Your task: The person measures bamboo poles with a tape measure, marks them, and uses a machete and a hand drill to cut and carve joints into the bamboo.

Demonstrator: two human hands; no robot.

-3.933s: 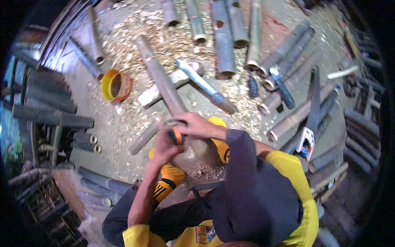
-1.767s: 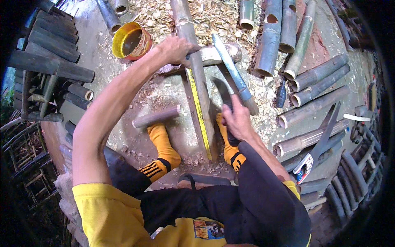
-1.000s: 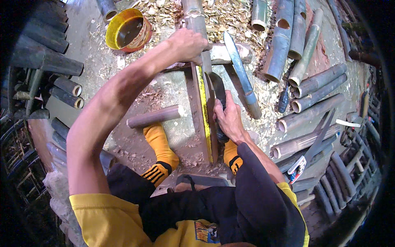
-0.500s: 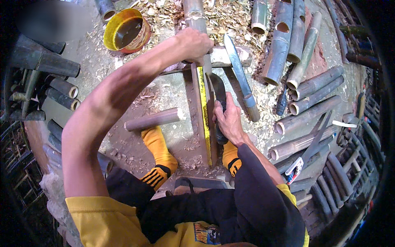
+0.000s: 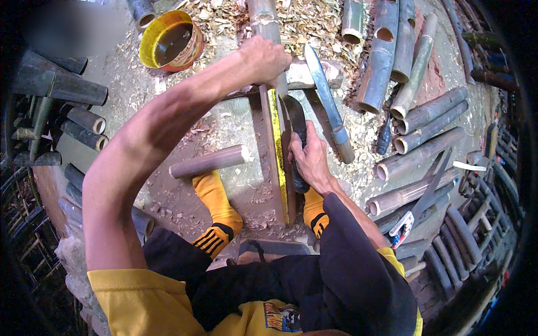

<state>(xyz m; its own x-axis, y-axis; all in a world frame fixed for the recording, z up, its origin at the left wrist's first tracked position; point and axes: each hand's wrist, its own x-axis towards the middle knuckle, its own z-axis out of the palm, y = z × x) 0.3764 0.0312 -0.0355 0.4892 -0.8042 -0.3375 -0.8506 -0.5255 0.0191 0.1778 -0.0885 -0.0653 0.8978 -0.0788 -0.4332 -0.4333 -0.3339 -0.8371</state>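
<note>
A long bamboo pole [image 5: 263, 17] runs from the far edge toward my feet, over a low wooden block [image 5: 314, 74]. My left hand [image 5: 265, 59] is closed in a fist on the pole near the block; its finger undersides are hidden. A narrow yellow strip with dark marks [image 5: 275, 140] lies lengthwise along the near part. Against its right side, my right hand [image 5: 310, 159] grips a dark curved tool with a black handle [image 5: 297, 119]; its exact kind is unclear. To the right, a broad-bladed knife [image 5: 322, 89] leans on the block.
Near my left foot lies a short bamboo piece [image 5: 210, 161]. A yellow bucket [image 5: 144, 47] holds dark liquid at the far left. Wood shavings [image 5: 314, 22] cover the far ground. Cut bamboo tubes [image 5: 428, 117] and a handsaw [image 5: 423, 204] lie at the right.
My right hand and the dark tool have shifted very slightly away from me along the pole. My left hand keeps its place.
</note>
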